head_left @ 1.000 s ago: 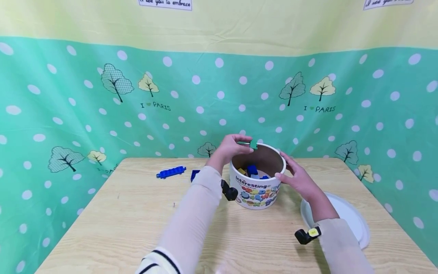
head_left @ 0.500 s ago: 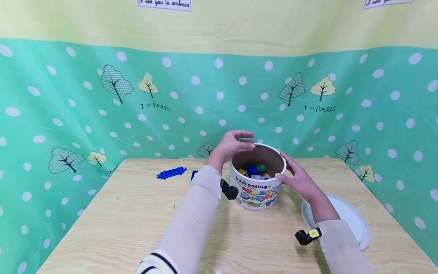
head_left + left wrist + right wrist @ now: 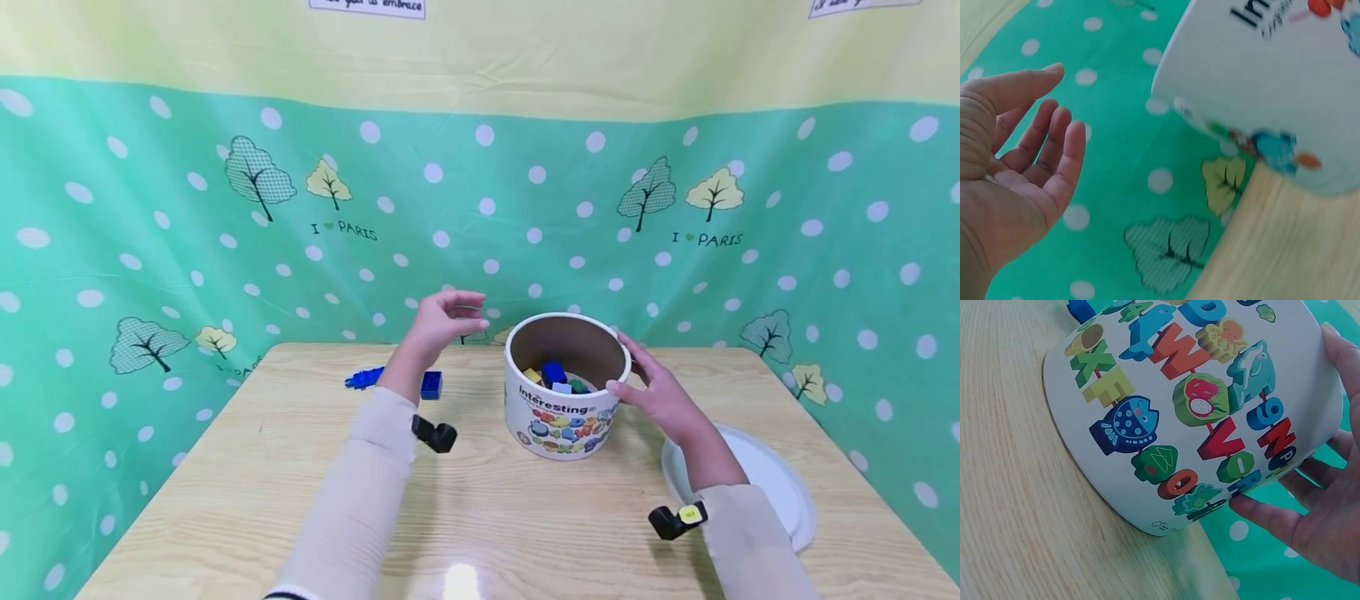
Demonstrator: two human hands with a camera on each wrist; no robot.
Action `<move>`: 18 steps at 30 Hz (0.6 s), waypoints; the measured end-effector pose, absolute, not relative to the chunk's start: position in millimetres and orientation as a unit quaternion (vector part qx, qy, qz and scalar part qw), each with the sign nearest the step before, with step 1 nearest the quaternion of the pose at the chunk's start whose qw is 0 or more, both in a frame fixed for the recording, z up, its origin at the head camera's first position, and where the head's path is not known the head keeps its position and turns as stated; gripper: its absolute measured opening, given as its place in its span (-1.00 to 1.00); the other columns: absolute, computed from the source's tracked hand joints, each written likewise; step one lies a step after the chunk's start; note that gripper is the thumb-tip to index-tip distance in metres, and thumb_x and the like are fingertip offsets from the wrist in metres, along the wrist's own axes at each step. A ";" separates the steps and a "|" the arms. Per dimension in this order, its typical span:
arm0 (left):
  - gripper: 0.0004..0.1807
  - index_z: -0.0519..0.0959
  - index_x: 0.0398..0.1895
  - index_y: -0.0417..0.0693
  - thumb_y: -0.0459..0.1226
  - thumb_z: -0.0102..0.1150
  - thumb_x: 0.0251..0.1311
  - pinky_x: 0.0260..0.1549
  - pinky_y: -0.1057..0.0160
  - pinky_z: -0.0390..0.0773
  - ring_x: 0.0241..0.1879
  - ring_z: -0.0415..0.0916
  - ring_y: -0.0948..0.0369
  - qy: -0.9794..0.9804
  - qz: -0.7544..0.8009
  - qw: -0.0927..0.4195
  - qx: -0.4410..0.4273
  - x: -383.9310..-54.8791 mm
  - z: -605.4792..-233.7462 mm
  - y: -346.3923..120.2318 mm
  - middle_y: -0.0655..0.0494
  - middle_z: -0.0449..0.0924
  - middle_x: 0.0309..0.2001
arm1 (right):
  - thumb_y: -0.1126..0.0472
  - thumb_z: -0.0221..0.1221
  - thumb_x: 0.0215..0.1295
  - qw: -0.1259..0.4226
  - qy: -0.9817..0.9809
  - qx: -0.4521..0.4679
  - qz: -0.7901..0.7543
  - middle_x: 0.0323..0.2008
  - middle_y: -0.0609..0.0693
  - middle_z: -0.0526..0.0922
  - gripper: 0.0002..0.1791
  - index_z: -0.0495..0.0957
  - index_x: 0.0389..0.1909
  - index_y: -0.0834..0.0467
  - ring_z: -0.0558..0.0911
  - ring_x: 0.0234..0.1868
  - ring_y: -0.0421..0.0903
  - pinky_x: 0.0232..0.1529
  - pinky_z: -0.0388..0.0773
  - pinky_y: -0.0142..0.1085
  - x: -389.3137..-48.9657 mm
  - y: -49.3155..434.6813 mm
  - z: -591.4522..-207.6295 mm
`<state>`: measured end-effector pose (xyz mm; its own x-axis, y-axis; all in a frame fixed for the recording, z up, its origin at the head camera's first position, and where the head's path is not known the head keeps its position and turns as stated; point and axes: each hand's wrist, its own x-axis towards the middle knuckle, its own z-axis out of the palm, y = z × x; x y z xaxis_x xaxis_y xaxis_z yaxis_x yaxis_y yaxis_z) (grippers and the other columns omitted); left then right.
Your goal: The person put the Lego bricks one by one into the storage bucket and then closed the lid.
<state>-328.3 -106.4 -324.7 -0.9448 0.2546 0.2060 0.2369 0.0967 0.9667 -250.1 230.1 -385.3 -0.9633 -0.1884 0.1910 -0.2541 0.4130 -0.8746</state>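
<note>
A white round bucket point(image 3: 566, 421) with printed letters and animals stands upright on the table. Inside lie several blocks: a blue block point(image 3: 553, 372), a yellow block point(image 3: 532, 376) and a green block point(image 3: 578, 386) among them. My right hand point(image 3: 660, 396) holds the bucket's right side, thumb at the rim and fingers spread along the wall, as the right wrist view also shows. To the left of the bucket, my left hand point(image 3: 446, 319) is in the air, holding nothing, its fingers loosely bent. Below it is a dark blue block point(image 3: 431, 385); a long blue piece point(image 3: 364, 378) is partly hidden by the forearm.
A white round lid point(image 3: 765, 475) lies on the table at the right, partly under my right forearm. The wooden table point(image 3: 225, 500) ends at the back against a green dotted curtain point(image 3: 480, 208).
The green block has left my left hand and dropped into the bucket. My left hand has then moved left, away from the rim, uncovering the dark blue block. The right hand stays at the bucket.
</note>
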 end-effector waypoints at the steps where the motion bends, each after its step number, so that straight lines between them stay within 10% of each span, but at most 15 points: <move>1: -0.52 0.53 -0.08 -0.02 -0.28 0.39 -0.19 -0.11 0.22 0.47 -0.08 0.45 0.11 0.744 0.649 0.004 0.160 -327.0 -327.5 -111.9 0.04 0.52 -0.10 | -0.01 0.19 0.10 0.032 -0.840 0.131 0.525 0.35 -0.06 -0.08 -0.15 -0.11 0.32 -0.33 -0.02 0.31 0.14 0.03 0.26 0.16 -253.1 231.7 -389.6; 18: -0.56 0.54 -0.12 0.06 -0.29 0.38 -0.18 -0.14 0.23 0.48 -0.13 0.41 0.17 0.775 0.627 -0.049 0.065 -314.6 -386.9 -166.9 0.12 0.49 -0.13 | 0.02 0.19 0.11 0.032 -0.835 0.138 0.532 0.35 0.00 -0.07 -0.15 -0.10 0.33 -0.27 -0.01 0.30 0.16 -0.02 0.35 0.09 -249.6 229.6 -390.2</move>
<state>-314.6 -166.9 -386.9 -0.9868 0.0386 0.1570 0.1616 0.2054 0.9652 -249.6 229.6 -390.2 -0.9600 -0.1963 0.1998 -0.2639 0.3951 -0.8799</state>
